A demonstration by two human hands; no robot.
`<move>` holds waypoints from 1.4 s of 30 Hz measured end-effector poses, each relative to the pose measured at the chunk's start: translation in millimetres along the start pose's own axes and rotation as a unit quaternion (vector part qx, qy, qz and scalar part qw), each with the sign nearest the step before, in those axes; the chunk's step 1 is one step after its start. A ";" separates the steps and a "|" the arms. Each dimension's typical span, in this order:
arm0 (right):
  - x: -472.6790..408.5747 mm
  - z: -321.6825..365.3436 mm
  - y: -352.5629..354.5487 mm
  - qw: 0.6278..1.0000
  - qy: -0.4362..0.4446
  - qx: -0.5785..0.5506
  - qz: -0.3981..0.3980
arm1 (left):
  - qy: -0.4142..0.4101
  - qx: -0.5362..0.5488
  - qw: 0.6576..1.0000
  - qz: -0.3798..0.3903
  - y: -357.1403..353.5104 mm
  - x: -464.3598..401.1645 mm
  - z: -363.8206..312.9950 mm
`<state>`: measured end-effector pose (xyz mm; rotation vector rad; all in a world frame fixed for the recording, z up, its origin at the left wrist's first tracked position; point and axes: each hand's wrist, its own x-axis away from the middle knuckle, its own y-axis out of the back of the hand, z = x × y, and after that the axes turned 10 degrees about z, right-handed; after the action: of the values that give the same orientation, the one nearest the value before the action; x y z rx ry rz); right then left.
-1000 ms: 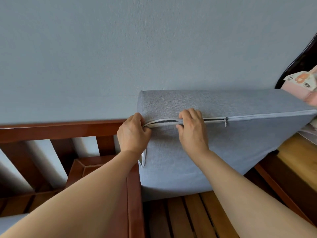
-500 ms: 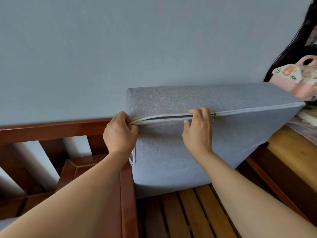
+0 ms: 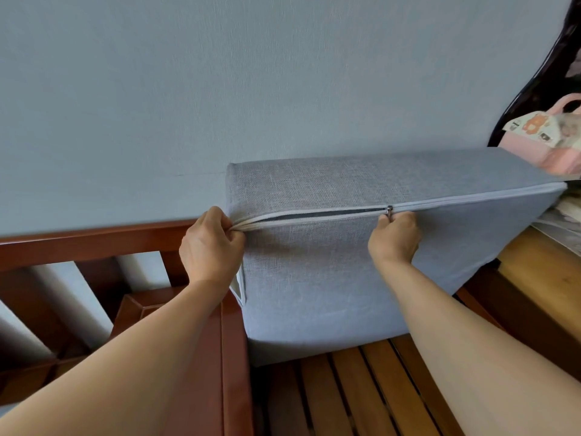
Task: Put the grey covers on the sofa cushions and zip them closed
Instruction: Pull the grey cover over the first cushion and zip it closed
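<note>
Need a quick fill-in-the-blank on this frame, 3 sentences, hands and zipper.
1. The right hand pinches the zipper ____.
2. The left hand grips the cover at the cushion's ____ corner.
3. Between the hands, the zipper is ____.

Missing words: pull; left; open

Fingertips of left hand (image 3: 211, 247) buried in cover (image 3: 314, 278) fabric at zip end. Zipper pull (image 3: 390, 212) too small to make out. Pink package (image 3: 547, 143) cut off at right edge.
</note>
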<state>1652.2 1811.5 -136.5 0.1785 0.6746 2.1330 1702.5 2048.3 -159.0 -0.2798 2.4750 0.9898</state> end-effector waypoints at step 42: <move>113.1 74.1 -67.2 0.887 0.402 0.175 0.144 | -0.059 0.168 0.981 0.075 16.2 3.8 16.5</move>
<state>1656.6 1961.8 -122.1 -0.4783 1.6024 2.3221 1699.1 2071.3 -161.7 0.0743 2.5269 0.6063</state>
